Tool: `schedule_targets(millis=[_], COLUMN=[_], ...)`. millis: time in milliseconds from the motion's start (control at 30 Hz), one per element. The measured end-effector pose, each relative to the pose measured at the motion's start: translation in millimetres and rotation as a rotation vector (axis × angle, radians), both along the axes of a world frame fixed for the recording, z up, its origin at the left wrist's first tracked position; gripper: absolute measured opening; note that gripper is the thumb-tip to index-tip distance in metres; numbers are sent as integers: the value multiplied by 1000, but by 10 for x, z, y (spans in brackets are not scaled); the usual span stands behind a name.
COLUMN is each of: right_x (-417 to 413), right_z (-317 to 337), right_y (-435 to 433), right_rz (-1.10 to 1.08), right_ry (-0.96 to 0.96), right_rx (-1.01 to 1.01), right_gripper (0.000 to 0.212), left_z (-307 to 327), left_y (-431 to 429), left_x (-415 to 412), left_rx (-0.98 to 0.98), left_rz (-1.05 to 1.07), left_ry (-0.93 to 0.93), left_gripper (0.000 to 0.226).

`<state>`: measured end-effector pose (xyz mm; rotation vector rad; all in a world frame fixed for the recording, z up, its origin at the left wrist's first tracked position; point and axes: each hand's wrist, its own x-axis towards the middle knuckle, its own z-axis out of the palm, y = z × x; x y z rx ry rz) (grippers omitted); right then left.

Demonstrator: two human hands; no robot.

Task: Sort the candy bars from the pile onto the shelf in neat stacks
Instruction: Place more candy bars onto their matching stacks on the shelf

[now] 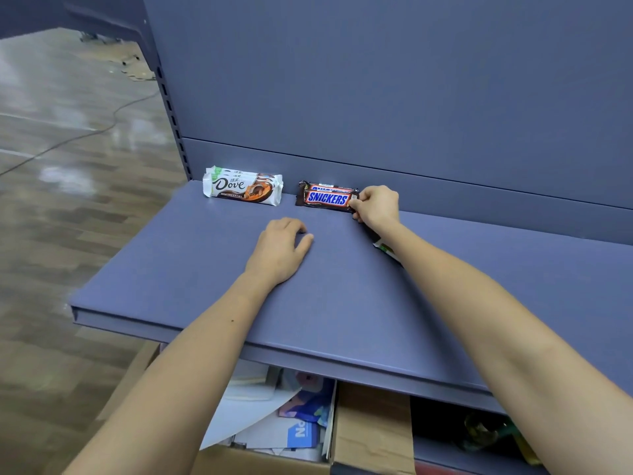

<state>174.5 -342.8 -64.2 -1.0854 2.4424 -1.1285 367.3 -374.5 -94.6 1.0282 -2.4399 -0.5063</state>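
Note:
A stack of white Dove bars lies at the back left of the blue shelf. To its right sits a stack of brown Snickers bars. My right hand pinches the right end of the top Snickers bar. My left hand rests palm down on the shelf in front of the stacks, fingers curled, holding nothing. A white and green wrapper peeks out from under my right forearm; most of it is hidden.
The shelf's blue back panel rises right behind the stacks. Below the shelf's front edge are cardboard boxes with papers and booklets. A wooden floor with a cable lies to the left.

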Motion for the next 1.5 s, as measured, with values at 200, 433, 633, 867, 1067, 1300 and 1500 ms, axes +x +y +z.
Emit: schedule_targets(millis=[200, 433, 633, 867, 1067, 1300, 1500], right_x=[37, -28, -99, -6, 241, 474, 669], right_z=[28, 143, 169, 258, 375, 391, 381], right_y=[77, 335, 825, 1006, 903, 747, 729], right_rz=[-1, 151, 210, 265, 133, 141, 205], right_ry=[85, 165, 315, 412, -607, -1275, -1160], right_rx=[48, 168, 429, 531, -79, -500, -391], right_gripper=[15, 38, 61, 43, 30, 29, 32], left_z=[3, 26, 161, 247, 305, 350, 363], left_y=[2, 18, 1, 209, 434, 545, 606], left_x=[7, 31, -3, -213, -221, -75, 3], left_rx=[22, 30, -31, 62, 393, 710, 787], left_rz=[5, -6, 26, -61, -129, -247, -257], left_ry=[-8, -9, -48, 54, 273, 288, 308], left_gripper=[29, 27, 25, 25, 22, 17, 9])
